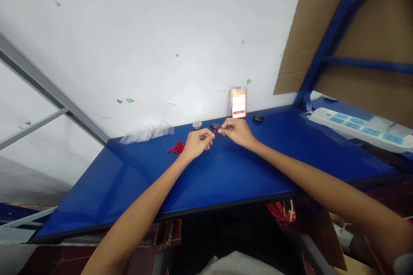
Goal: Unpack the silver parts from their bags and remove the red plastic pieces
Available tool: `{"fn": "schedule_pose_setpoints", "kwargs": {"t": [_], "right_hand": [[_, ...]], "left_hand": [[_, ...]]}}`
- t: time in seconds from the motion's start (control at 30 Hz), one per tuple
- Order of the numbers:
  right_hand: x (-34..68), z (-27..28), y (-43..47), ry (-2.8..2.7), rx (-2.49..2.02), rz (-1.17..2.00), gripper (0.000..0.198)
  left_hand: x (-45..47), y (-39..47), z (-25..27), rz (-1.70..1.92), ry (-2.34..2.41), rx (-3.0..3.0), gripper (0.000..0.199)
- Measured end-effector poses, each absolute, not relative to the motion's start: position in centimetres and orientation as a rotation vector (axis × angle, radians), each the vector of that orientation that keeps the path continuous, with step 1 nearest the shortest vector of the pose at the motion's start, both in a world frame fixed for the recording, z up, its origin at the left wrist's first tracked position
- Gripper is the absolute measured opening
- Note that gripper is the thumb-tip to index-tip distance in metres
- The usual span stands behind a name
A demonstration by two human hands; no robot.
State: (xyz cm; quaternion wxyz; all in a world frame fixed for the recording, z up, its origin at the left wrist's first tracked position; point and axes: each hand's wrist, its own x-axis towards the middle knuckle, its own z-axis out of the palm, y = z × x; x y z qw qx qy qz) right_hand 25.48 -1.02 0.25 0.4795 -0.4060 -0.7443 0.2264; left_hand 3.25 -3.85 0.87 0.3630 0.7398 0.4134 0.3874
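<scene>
My left hand (197, 143) is closed in a pinch on a small, thin red piece (214, 131) that points upward from the fingertips. Just to its right, my right hand (238, 131) is closed on a shiny metal piece with an oval end like a spoon's bowl (215, 126). This oval end meets or overlaps the top of the red piece; contact is too small to tell. Beside my left wrist lies a pile of small red pieces (176, 148) on the blue table (226, 176). A round grey metal object (197, 125) sits behind my left hand.
Clear plastic bags (149, 132) lie along the wall at the back left. A lit phone (238, 103) leans on the wall behind my right hand, with a small black object (258, 117) beside it. A white power strip (358, 126) is at the right.
</scene>
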Motion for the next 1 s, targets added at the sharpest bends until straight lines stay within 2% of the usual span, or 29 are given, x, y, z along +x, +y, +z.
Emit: {"fn": "schedule_pose_setpoints", "kwargs": {"t": [0.13, 0.23, 0.43, 0.63, 0.83, 1.0], "right_hand": [[26.1, 0.0, 0.3, -1.744, -1.036, 0.89, 0.033], [27.4, -0.4, 1.8, -1.738, -1.103, 0.974, 0.04], [29.3, -1.1, 3.4, -1.855, -1.302, 0.786, 0.032], [30.4, -1.0, 4.1, -1.874, -1.385, 0.791, 0.037], [30.7, -2.1, 4.9, -2.075, -1.377, 0.48, 0.03], [30.7, -2.7, 5.3, -2.083, -1.484, 0.351, 0.029]], "left_hand": [[2.6, -3.8, 1.1, 0.945, 1.151, 2.059, 0.034], [1.8, -3.3, 1.0, 0.948, 1.279, 2.178, 0.03], [0.9, -2.4, 0.5, 0.933, 1.408, 2.33, 0.024], [1.2, -2.5, 0.4, 0.903, 1.388, 2.369, 0.023], [1.5, -2.6, 0.4, 0.868, 1.383, 2.372, 0.02], [1.5, -2.7, 0.6, 0.843, 1.379, 2.415, 0.021]]}}
